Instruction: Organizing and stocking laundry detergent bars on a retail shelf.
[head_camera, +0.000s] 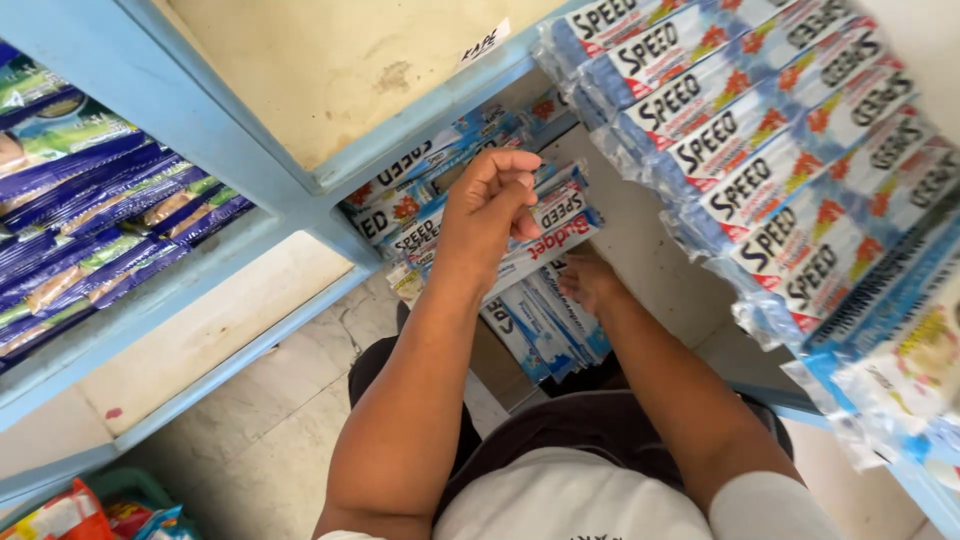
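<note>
— Left hand (490, 215)?
— Raised to the light-blue shelf (300, 215), fingers curled shut on a long blue-and-white packet (555, 235), held flat and level with the packets already stacked there, probably to slide in line.

— And the right hand (590, 283)?
— Lower down, resting among a bundle of matching packets (540, 325) near the lap; open or gripping, cannot tell, with the fingers hidden.

— Surroundings?
— Stacked blue-and-white packs (790, 150) overlapping on the right; purple-and-green packs (100, 215) filed on the left shelf; pale tiled floor (270, 440) below.
</note>
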